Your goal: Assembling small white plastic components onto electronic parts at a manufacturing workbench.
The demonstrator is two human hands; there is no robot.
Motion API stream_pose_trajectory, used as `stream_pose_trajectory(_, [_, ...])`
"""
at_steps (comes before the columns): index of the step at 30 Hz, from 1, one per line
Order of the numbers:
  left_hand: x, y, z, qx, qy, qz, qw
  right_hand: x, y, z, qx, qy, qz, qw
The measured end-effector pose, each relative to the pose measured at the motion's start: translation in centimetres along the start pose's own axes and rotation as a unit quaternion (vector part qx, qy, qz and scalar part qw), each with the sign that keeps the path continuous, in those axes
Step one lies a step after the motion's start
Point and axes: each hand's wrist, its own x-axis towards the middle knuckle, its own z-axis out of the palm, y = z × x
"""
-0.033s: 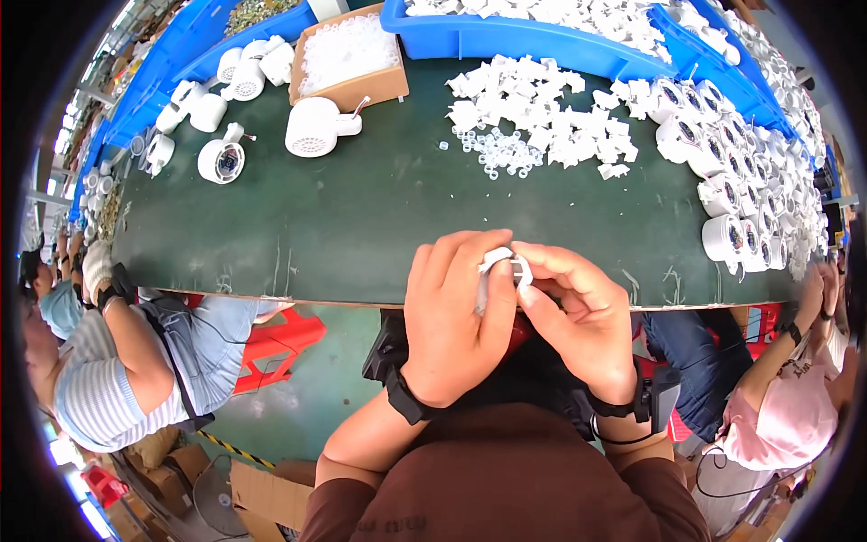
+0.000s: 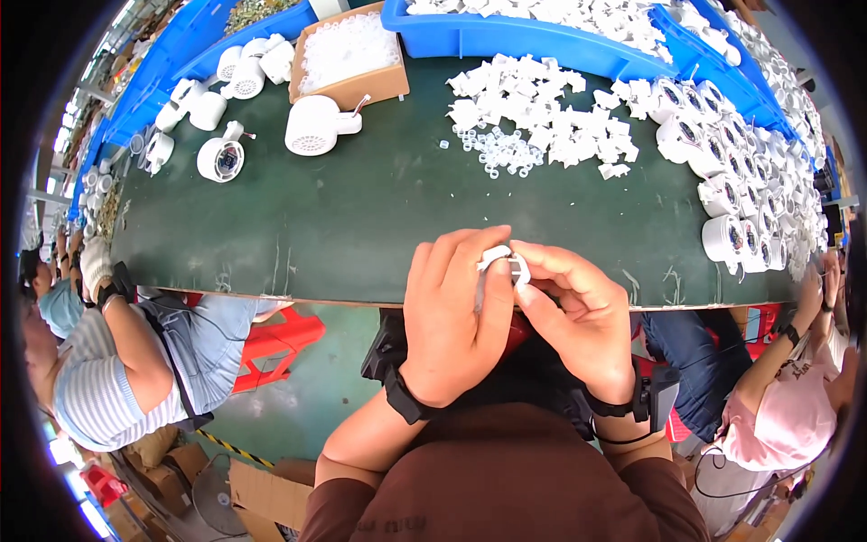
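Both hands are meeting just over the near edge of the table. Going left to right: the left hand is curling its fingers and thumb closed around a small white plastic clip, and the right hand is pinching the same piece from the other side with thumb and forefinger, so the clip is sitting between the two sets of fingertips, above the table's near edge rather than resting on it.

Further out, round white housings are lying toward the far left corner, beside a cardboard box of pale small parts. At the middle of the far side a heap of white clips is spreading out, with a scatter of clear little rings just in front of it, and a blue bin is running along the far edge. More round housings are crowding the right edge.

Judging from the grip, the piece is small and light and likely to spring away, so the step is going best with the fingertips pressing squarely from both sides and the work staying over the table, where a dropped part lands within reach.
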Motion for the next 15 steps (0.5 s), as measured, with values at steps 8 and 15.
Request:
stream_pose_trajectory(8, [-0.6,-1.6,-0.5,0.001,-0.018,0.042,0.999,0.5,0.9,1.4,-0.024,0.019,-0.038,0.999])
stream_pose_trajectory(15, [-0.8,-1.8,-0.3,0.005,-0.023,0.045,0.999,-0.3,3.1,2.7,-0.142,0.093,-0.129,0.977])
